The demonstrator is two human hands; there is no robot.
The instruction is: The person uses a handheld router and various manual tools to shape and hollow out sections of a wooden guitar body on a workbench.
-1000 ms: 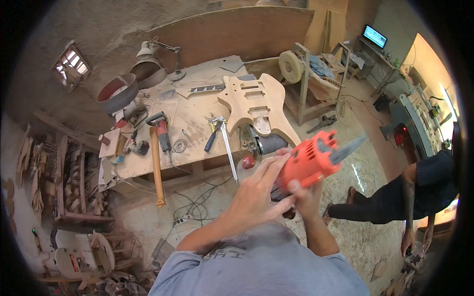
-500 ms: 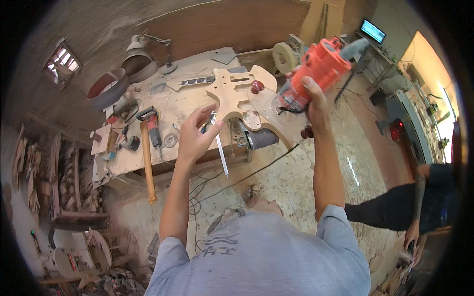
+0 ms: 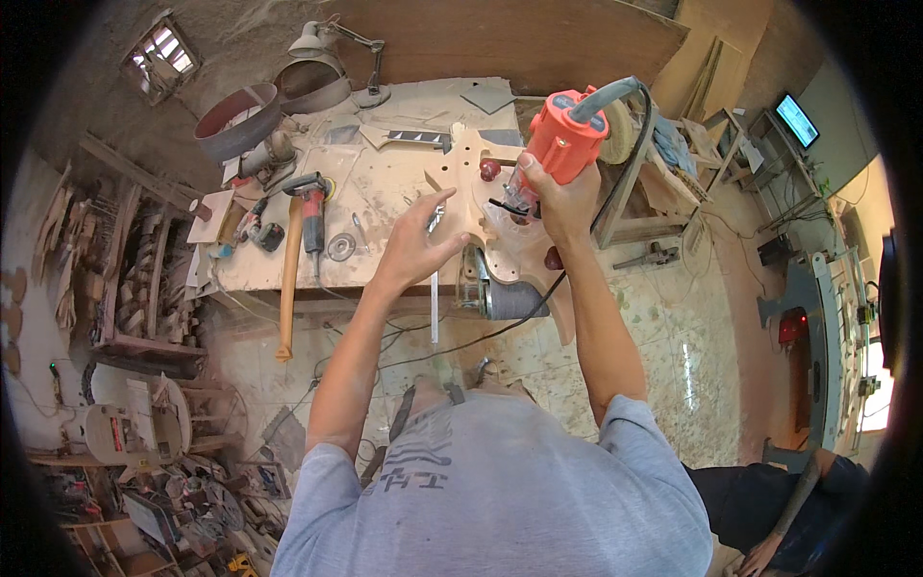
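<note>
Orange router [image 3: 567, 139] held above the workbench [image 3: 370, 188], over the pale guitar body [image 3: 465, 175]. Long axis oblique: motor cap toward upper right, tipped away from the left hand; clear base [image 3: 508, 231] at the lower-left end, a dark red knob [image 3: 489, 170] at its far edge and a second one near the right wrist. Grey cable sleeve [image 3: 611, 92] leaves the cap to the right, the black cable curving down past the right forearm. Contact between base and wood: cannot tell. Guitar body lies with its long axis running roughly from the far side of the bench toward the person, near tip projecting past the front edge; neck piece [image 3: 413, 139] lies crosswise at its far left. Right hand [image 3: 565, 199] wrapped around the motor housing, thumb along the near side, remaining fingers largely hidden behind. Left hand [image 3: 420, 245] well open, thumb and fingers spread, nothing in its grasp; thumb tip just beside the guitar body's left edge, touch not determinable. Metal rule [image 3: 435, 313] extends below that hand, beyond the bench edge.
</note>
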